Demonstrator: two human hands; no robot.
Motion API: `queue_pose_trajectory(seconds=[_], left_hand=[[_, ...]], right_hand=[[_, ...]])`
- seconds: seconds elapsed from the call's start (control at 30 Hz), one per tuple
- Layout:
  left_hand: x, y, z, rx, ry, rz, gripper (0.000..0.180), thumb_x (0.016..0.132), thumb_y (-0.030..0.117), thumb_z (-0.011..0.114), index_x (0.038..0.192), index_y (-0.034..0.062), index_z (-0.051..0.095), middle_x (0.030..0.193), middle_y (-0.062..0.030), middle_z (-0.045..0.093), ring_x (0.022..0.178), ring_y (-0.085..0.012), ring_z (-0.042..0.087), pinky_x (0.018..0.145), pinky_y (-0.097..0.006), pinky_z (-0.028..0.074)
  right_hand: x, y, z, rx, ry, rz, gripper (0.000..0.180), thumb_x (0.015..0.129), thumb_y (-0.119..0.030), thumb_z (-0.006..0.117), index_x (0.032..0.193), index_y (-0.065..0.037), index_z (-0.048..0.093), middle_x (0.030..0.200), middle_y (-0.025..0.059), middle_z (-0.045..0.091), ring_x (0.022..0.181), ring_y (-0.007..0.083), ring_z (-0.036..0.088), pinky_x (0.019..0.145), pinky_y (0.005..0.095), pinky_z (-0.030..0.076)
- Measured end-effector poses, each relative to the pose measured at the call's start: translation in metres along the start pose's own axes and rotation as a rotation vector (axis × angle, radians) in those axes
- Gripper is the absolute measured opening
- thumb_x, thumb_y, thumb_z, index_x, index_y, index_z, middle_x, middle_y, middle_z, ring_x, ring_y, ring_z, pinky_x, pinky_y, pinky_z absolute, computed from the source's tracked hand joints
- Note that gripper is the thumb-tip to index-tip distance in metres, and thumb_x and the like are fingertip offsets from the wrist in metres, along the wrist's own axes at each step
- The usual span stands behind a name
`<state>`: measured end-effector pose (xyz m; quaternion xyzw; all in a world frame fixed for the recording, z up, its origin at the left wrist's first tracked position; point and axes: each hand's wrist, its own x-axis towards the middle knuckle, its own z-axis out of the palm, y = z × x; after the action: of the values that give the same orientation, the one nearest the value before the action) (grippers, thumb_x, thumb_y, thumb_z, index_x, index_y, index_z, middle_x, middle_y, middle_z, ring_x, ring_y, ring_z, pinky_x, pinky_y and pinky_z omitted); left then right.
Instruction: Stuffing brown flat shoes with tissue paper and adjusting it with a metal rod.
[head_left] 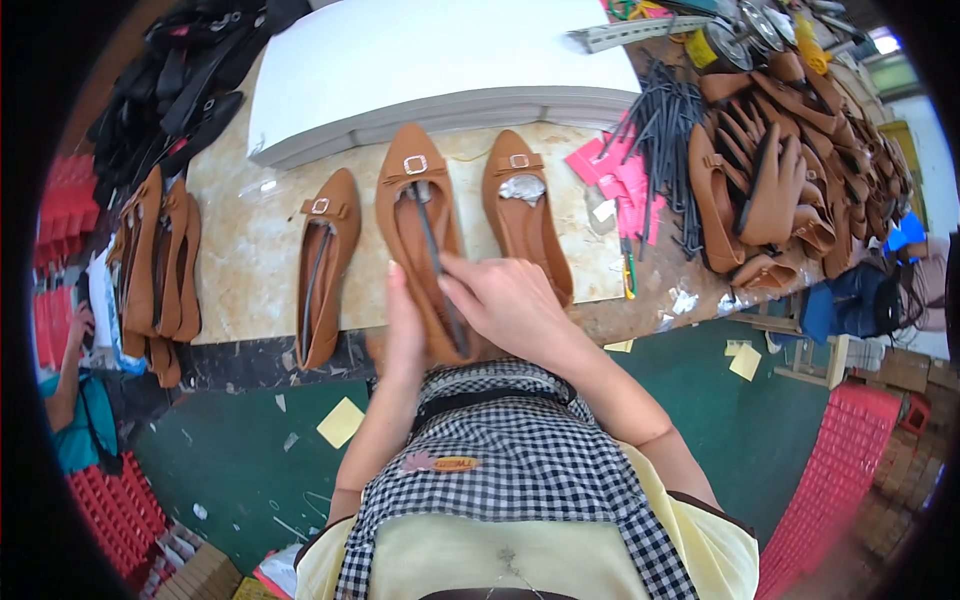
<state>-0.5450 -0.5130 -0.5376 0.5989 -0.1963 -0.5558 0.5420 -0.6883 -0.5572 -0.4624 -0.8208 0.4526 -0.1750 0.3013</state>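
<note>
A brown pointed flat shoe (409,250) with a bow and a square buckle is raised in front of me at the table's near edge. My left hand (404,330) grips it by its left side near the heel. Inside the shoe runs a dark thin shoe stick (431,240), its front end at the toe; my right hand (505,300) has its fingers closed on the stick's rear part. To the left lies a matching shoe (328,270) with a similar stick in it. Another matching shoe (519,215), toe stuffed with crumpled paper, lies on the right, partly behind my right hand.
Stacked white sheets (440,60) cover the table's back. Dark sticks (670,130) and pink tags (625,180) lie right of centre, before a heap of brown shoes (780,170). More brown shoes (160,270) and black shoes (190,100) are at left. Another person's arm (65,385) shows far left.
</note>
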Motion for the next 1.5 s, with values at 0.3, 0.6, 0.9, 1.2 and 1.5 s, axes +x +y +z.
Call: queue_pose_trajectory(seconds=[0.3, 0.6, 0.9, 1.2, 1.5], left_hand=[[0.008, 0.042, 0.068, 1.173, -0.266, 0.343, 0.071, 0.082, 0.038, 0.066, 0.140, 0.0016, 0.045, 0.072, -0.0156, 0.067, 0.073, -0.0294, 0.069, 0.070, -0.036, 0.053], [0.009, 0.012, 0.052, -0.421, -0.636, -0.516, 0.067, 0.091, 0.047, 0.051, 0.138, -0.0002, 0.042, 0.108, -0.0185, 0.065, 0.080, -0.0279, 0.067, 0.068, -0.041, 0.057], [0.014, 0.022, 0.026, -0.244, -0.425, -0.146, 0.078, 0.096, 0.063, 0.027, 0.137, -0.0017, 0.043, 0.112, -0.0247, 0.063, 0.095, -0.0289, 0.067, 0.077, -0.039, 0.058], [0.020, 0.024, 0.029, -0.088, -0.202, 0.295, 0.062, 0.103, 0.052, 0.017, 0.144, 0.0097, 0.033, 0.135, -0.0130, 0.051, 0.124, -0.0234, 0.051, 0.103, -0.037, 0.043], [0.011, 0.021, 0.024, 0.001, -0.257, 0.347, 0.062, 0.103, 0.052, 0.015, 0.144, 0.0079, 0.034, 0.136, -0.0127, 0.050, 0.124, -0.0229, 0.050, 0.104, -0.038, 0.041]], right_hand=[[-0.042, 0.222, -0.071, -0.540, 0.478, 0.573, 0.036, 0.092, -0.025, 0.059, 0.121, -0.005, 0.051, 0.081, 0.0193, 0.069, 0.075, 0.0396, 0.066, 0.066, 0.0475, 0.052], [-0.081, 0.163, -0.111, 1.109, 0.407, 0.283, 0.042, 0.099, -0.026, 0.053, 0.133, -0.002, 0.054, 0.092, 0.0087, 0.072, 0.078, 0.0199, 0.070, 0.073, 0.0330, 0.055], [-0.096, 0.187, -0.082, -0.206, 0.612, 0.474, 0.020, 0.093, -0.014, 0.063, 0.084, 0.004, 0.060, 0.066, 0.0118, 0.054, 0.060, 0.0095, 0.053, 0.056, 0.0275, 0.043], [-0.038, 0.016, -0.058, 0.368, 0.164, 0.307, 0.042, 0.086, -0.009, 0.068, 0.128, -0.008, 0.062, 0.048, -0.0023, 0.044, 0.046, 0.0047, 0.035, 0.046, 0.0253, 0.032], [-0.015, -0.006, -0.045, 0.493, 0.098, 0.272, 0.031, 0.093, -0.009, 0.060, 0.123, -0.002, 0.063, 0.052, -0.0048, 0.033, 0.049, 0.0024, 0.025, 0.045, 0.0263, 0.020]])
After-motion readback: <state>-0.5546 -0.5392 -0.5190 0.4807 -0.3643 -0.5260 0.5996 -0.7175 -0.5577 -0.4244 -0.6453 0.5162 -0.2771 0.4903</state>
